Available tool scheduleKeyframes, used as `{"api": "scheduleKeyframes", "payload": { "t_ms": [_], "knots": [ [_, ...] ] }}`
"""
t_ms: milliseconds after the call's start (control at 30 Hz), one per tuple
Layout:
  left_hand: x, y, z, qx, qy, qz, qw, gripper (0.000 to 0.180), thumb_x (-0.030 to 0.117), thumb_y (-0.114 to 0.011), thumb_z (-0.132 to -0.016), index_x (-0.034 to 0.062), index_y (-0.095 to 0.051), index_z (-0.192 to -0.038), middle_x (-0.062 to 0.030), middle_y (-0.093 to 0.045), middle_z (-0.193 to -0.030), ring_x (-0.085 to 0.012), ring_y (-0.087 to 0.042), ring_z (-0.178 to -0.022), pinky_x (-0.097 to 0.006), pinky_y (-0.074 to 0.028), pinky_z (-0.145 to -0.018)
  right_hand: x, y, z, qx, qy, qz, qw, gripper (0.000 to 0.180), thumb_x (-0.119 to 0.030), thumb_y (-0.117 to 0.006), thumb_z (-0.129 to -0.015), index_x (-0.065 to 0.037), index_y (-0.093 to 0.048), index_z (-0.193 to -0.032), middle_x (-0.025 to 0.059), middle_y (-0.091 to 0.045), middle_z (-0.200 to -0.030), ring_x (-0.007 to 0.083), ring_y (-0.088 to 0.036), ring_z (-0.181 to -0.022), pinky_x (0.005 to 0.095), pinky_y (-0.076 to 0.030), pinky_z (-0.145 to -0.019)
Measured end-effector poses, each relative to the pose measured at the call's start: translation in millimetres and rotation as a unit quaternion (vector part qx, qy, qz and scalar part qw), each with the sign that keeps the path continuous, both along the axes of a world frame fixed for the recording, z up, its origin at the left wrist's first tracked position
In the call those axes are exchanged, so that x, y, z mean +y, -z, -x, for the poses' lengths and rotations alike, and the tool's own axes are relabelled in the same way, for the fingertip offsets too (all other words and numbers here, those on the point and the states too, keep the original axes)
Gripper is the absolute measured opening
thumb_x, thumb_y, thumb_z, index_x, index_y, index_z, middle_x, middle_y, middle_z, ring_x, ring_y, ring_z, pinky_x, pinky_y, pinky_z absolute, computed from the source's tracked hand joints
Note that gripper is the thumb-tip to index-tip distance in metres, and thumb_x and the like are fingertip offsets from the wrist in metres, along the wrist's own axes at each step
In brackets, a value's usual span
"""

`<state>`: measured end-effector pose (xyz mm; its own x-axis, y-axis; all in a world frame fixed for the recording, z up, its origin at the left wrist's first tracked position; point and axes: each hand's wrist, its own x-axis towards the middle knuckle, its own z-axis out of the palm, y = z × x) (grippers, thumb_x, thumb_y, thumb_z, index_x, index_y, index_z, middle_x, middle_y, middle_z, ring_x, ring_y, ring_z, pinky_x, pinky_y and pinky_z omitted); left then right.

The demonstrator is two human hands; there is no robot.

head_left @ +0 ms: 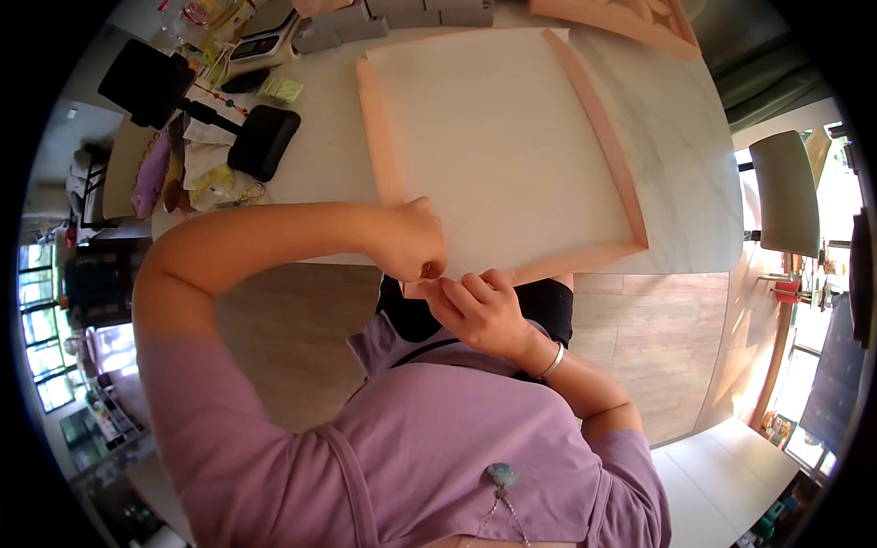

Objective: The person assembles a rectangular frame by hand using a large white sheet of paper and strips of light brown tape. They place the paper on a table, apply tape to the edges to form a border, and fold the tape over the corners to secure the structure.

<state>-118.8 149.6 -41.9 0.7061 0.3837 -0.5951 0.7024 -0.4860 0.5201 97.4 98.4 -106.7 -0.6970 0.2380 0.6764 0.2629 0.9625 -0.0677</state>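
Observation:
A large flat board (498, 137), cream on top with peach-coloured folded borders, lies on the white table (681, 155). My left hand (413, 239) is closed at the board's near left corner, pinching the peach edge. My right hand (480, 306), with a silver bracelet at the wrist, sits just beside it and grips the same near edge from below. Both hands meet at that corner, fingers curled on the border.
A black stand with a dark pad (260, 139), a scale (265, 41), papers and small items crowd the table's far left. Grey boxes (393, 18) and another peach piece (621, 18) lie at the far edge. A chair (786, 187) stands to the right; wooden floor lies below.

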Motion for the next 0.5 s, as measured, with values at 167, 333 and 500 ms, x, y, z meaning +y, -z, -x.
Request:
{"api": "scheduleKeyframes", "payload": {
  "t_ms": [167,333,500],
  "knots": [
    [-6,-11,-7,0.070,0.040,-0.029,0.996,0.013,0.018,-0.065,-0.072,0.0103,-0.075,-0.073,-0.0102,-0.069,-0.074,-0.0268,-0.058,-0.101,-0.044,-0.032,-0.098,-6,-2,5,-0.009,0.020,0.012,1.000,0.023,-0.010,-0.071,-0.077,-0.010,-0.073,-0.100,-0.0019,-0.052,-0.087,0.0125,-0.047,-0.071,0.0292,-0.031,-0.056],
    [-8,-21,-6,0.068,0.038,-0.044,0.996,0.021,0.030,-0.072,-0.074,0.0099,-0.075,-0.077,-0.0091,-0.068,-0.084,-0.0298,-0.056,-0.106,-0.051,-0.030,-0.108,-8,-4,9,-0.008,0.021,0.030,0.999,0.019,-0.011,-0.071,-0.078,-0.011,-0.072,-0.097,-0.0025,-0.052,-0.088,0.0127,-0.047,-0.071,0.0304,-0.032,-0.057],
    [-22,0,19,-0.088,-0.132,-0.055,0.986,0.034,0.043,-0.070,-0.086,0.0103,-0.077,-0.087,-0.0073,-0.070,-0.084,-0.0329,-0.057,-0.108,-0.057,-0.021,-0.120,-3,-4,3,-0.011,0.052,0.019,0.998,0.020,-0.013,-0.072,-0.079,-0.012,-0.071,-0.099,-0.0027,-0.054,-0.090,0.0123,-0.048,-0.071,0.0303,-0.033,-0.059]
  ]
}}
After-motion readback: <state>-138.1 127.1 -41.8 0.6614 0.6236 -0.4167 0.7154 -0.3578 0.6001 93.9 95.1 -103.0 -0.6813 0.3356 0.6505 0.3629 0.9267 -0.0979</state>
